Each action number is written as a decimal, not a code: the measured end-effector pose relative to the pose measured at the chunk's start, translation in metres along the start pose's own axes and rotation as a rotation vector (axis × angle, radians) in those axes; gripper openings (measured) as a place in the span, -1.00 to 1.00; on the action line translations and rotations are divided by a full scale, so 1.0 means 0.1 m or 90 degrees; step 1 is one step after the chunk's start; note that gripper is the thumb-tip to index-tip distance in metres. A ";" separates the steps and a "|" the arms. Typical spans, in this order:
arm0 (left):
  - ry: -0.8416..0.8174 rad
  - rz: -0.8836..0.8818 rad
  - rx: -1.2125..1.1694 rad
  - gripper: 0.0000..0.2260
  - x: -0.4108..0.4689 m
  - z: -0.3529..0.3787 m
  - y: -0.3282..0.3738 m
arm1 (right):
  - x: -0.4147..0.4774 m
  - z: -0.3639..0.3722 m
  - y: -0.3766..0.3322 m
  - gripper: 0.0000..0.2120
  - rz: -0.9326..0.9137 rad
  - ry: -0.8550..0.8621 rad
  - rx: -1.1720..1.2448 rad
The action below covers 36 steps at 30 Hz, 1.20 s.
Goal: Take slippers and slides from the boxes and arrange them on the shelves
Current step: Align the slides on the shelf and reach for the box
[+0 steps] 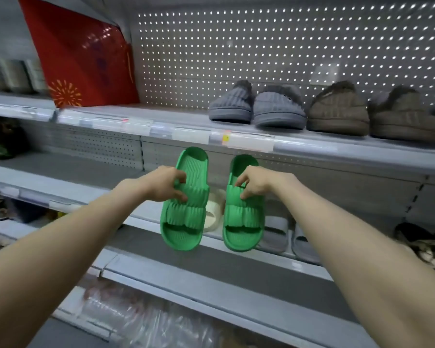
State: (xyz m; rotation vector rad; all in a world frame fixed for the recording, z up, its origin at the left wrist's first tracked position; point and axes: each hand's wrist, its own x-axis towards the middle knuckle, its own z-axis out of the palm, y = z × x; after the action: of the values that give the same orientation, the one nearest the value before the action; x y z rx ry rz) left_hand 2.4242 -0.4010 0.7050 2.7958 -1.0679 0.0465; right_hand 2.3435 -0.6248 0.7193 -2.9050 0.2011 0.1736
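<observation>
Head view shows the job partly done. The left hand (165, 184) pinches the strap of one green slide (186, 214), and the right hand (255, 183) grips the strap of the other green slide (244, 217); both hang toes down in the air before the middle shelf (86, 172), not yet set down. Stock already stands in place: a grey slipper pair (256, 106) and a brown slipper pair (372, 114) on the top shelf (161, 114), and a cream slide (214, 212) and grey slides (281, 229) behind the green ones. Much shelf room looks bare, so plenty seems left. No boxes are in sight.
</observation>
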 end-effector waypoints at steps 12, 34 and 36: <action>-0.122 0.054 -0.029 -0.68 1.20 0.29 -1.67 | 1.69 0.23 -0.71 -0.50 0.100 -0.078 -0.019; -0.297 0.145 -0.050 -0.52 2.51 1.09 -2.77 | 3.23 0.83 -0.97 -0.53 0.125 -0.136 0.067; -0.308 0.148 -0.055 -0.55 2.53 1.13 -2.81 | 3.30 0.89 -0.97 -0.52 0.133 -0.148 0.059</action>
State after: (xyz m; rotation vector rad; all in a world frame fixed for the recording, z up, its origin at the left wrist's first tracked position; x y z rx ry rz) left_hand 2.7973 -0.3784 0.5786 2.6503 -1.4486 -0.6631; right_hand 2.6731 -0.5513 0.6105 -2.7388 0.4581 0.5185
